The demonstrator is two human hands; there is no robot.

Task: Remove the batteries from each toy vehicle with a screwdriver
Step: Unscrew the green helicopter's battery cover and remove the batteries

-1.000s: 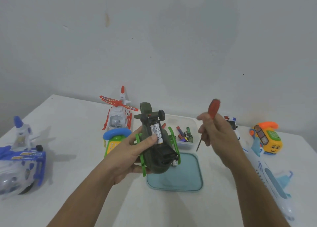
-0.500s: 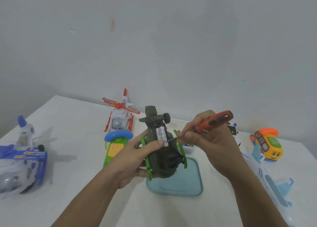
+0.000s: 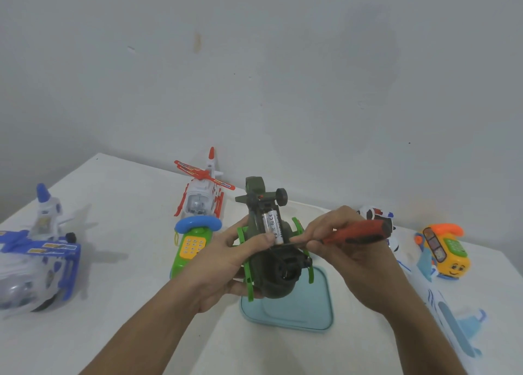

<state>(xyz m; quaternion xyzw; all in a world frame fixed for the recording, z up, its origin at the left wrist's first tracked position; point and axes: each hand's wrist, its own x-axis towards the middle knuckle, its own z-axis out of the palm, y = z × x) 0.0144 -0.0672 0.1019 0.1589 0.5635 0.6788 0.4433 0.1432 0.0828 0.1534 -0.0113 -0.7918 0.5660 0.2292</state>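
The green toy helicopter (image 3: 276, 272) sits belly-up in the left hand (image 3: 226, 264), whose fingers wrap its underside while the thumb presses the near end of the white batteries (image 3: 272, 224) lying exposed in the open compartment. A second ago the right hand (image 3: 353, 258) held the red-handled screwdriver (image 3: 356, 231) upright and well clear of the toy; now the hand is clamped round the handle with the tool lying nearly level, its thin shaft reaching across to the near end of the battery, just beside the left thumb. The cover seems to be off already, so I judge this to be the prying step: the tip is placed to lever a cell out, and none has lifted yet. Directly beneath both hands a flat teal tray (image 3: 319, 315) lies on the desk (image 3: 127, 261); whatever rests in it under the toy is hidden. The clear tub with loose batteries that showed beyond the hands a second ago is now covered by the toy and the right hand, so its contents cannot be read. Beyond the left hand stand a red-and-white helicopter (image 3: 201, 202) and a green toy phone (image 3: 192, 247), and far out to the right of the right hand sits an orange-and-yellow toy (image 3: 444, 250)
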